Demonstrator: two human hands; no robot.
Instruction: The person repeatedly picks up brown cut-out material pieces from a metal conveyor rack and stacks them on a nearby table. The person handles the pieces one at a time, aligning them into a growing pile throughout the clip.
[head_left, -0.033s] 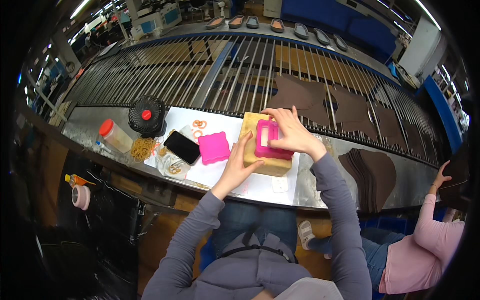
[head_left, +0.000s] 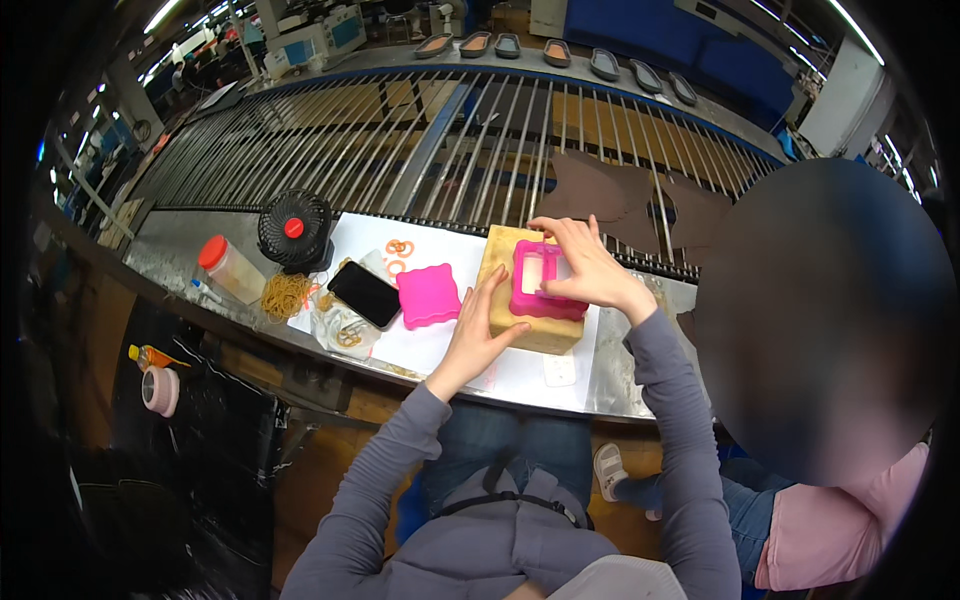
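Observation:
A tan wooden block (head_left: pixel 530 335) lies on a white sheet (head_left: pixel 440 350) on the metal bench. On top of the block sits a bright pink square box (head_left: pixel 535 300) with a white piece inside. My right hand (head_left: pixel 590 272) grips the box from the right, fingers curled over its top edge. My left hand (head_left: pixel 478 322) presses against the block's left side and steadies it, fingers stretched up along the block. A matching pink lid (head_left: pixel 428 296) lies flat just left of my left hand.
A black phone (head_left: pixel 364 293), orange rings (head_left: pixel 400 248), a pile of rubber bands (head_left: pixel 285 295), a red-capped jar (head_left: pixel 228 268) and a small black fan (head_left: pixel 293 230) lie to the left. Brown leather pieces (head_left: pixel 600 185) rest on the roller rack behind. A person in pink (head_left: pixel 830 540) sits close on the right.

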